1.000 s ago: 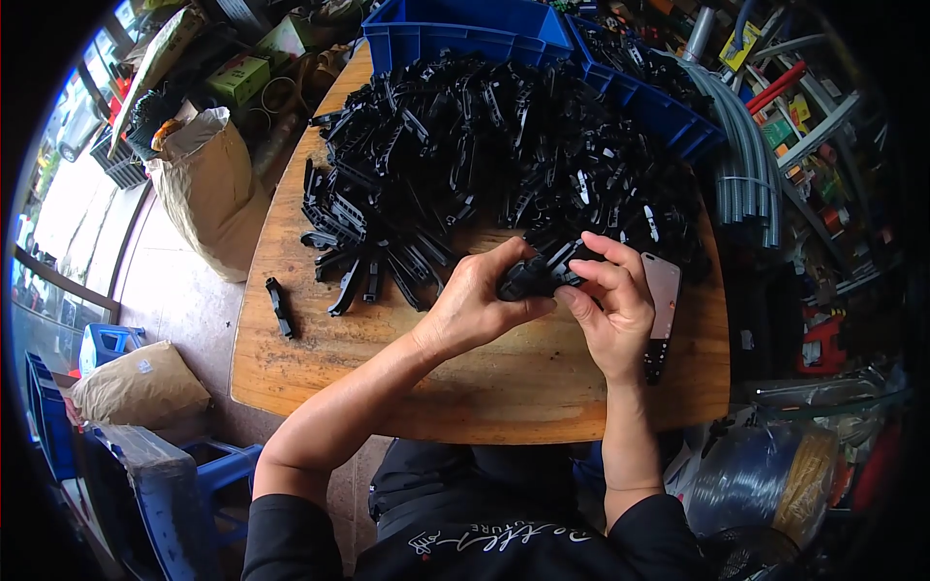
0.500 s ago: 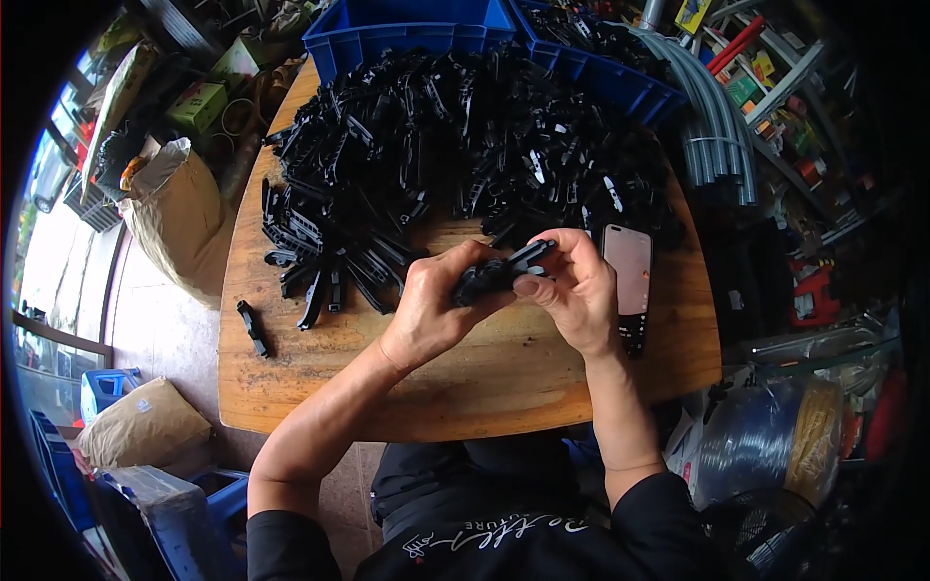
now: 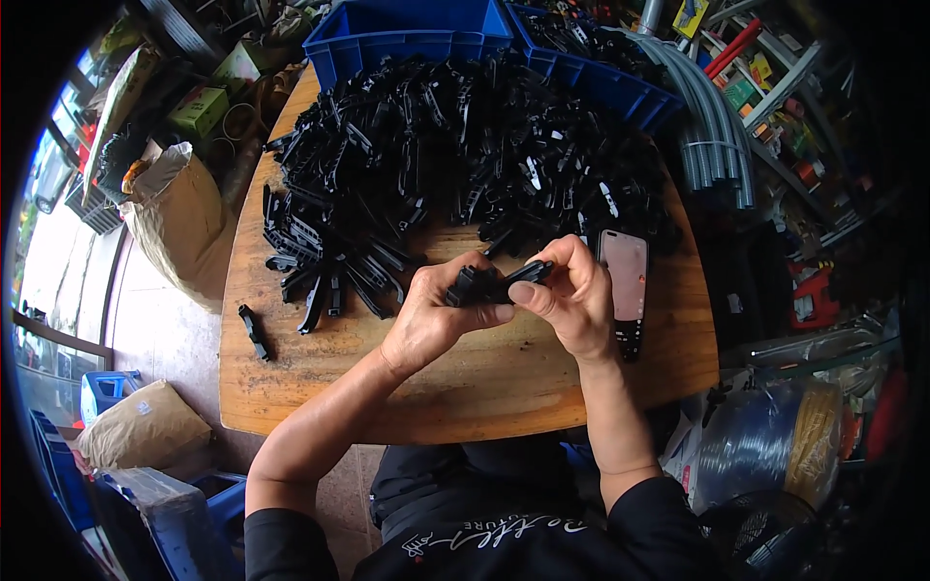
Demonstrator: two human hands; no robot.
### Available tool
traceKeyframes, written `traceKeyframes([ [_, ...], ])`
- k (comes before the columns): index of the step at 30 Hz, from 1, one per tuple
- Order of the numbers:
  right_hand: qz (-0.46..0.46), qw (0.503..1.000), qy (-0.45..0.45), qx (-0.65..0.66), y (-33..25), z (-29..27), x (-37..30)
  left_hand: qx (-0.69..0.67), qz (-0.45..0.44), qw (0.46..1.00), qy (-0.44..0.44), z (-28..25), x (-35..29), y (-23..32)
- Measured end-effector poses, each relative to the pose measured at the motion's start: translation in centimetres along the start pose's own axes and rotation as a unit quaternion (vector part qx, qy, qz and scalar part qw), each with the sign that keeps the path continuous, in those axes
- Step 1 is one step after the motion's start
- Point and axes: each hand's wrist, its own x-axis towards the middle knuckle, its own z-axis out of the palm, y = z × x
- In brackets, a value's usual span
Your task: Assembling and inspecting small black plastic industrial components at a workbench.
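A second's work alters the grip: the right hand (image 3: 579, 312), its fingers spread and raised earlier, now curls in, thumb and forefinger pinching a slim black piece (image 3: 536, 274). That piece has turned, and the pale patches seen beside the right fingertips no longer show. The left hand (image 3: 424, 315) has loosened its wrap around a chunky black part (image 3: 472, 287), its thumb now stretched nearly straight toward the right hand, leaving more of the part exposed. Just right of the right hand, more of a phone (image 3: 624, 271) has come into view.
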Motion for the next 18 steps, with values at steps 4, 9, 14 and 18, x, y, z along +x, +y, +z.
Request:
traceKeyframes([
  [4,0.063,0.997,-0.029,0.035,-0.2,0.4,0.3,-0.080,-0.032,0.996,-0.007,-0.4,0.2,-0.1],
  [9,-0.009,0.987,0.052,-0.154,-1.2,1.1,0.3,-0.059,-0.058,0.995,-0.051,-0.4,0.7,0.6],
  [14,-0.061,0.976,0.061,-0.199,-0.1,2.4,1.1,-0.180,-0.093,0.978,-0.037,-0.3,1.1,-0.8],
  [18,-0.059,0.977,0.033,-0.203,0.7,5.0,1.7,-0.436,-0.096,0.894,0.037,0.9,0.3,-3.0],
])
